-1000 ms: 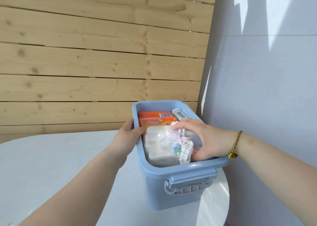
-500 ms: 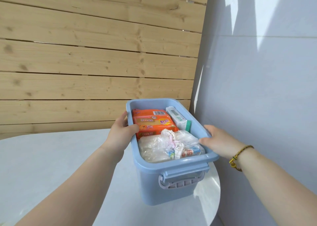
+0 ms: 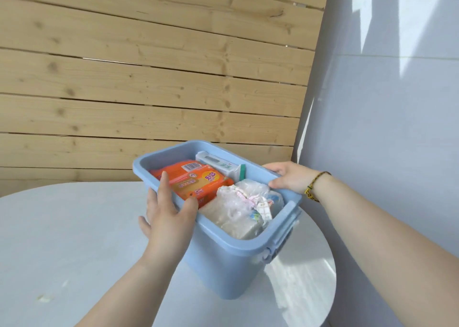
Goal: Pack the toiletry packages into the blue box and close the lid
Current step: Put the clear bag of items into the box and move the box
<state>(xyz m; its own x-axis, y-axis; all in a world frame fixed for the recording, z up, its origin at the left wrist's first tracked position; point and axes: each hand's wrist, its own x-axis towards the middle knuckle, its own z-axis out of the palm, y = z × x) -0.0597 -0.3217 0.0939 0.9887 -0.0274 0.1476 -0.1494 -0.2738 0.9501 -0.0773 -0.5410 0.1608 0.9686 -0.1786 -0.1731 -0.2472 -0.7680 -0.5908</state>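
Note:
The blue box (image 3: 223, 267) stands turned at an angle on the round white table (image 3: 74, 239), with no lid in view. Inside lie an orange package (image 3: 196, 180), a white and green carton (image 3: 221, 165) and a clear plastic package (image 3: 243, 207) of pale items. My left hand (image 3: 169, 215) grips the box's left rim, thumb and a finger hooked over the edge. My right hand (image 3: 288, 177) grips the right rim, fingers curled over it. A clip handle (image 3: 283, 239) sits on the box's near end.
A wooden slat wall (image 3: 149, 78) runs behind the table. A pale grey wall (image 3: 385, 128) stands close on the right, just past the table's edge. The box sits near the table's right rim; bare tabletop stretches to the left.
My right hand left the clear package and took the right rim. The box has turned, its near end swinging to the right, with both hands on its rims.

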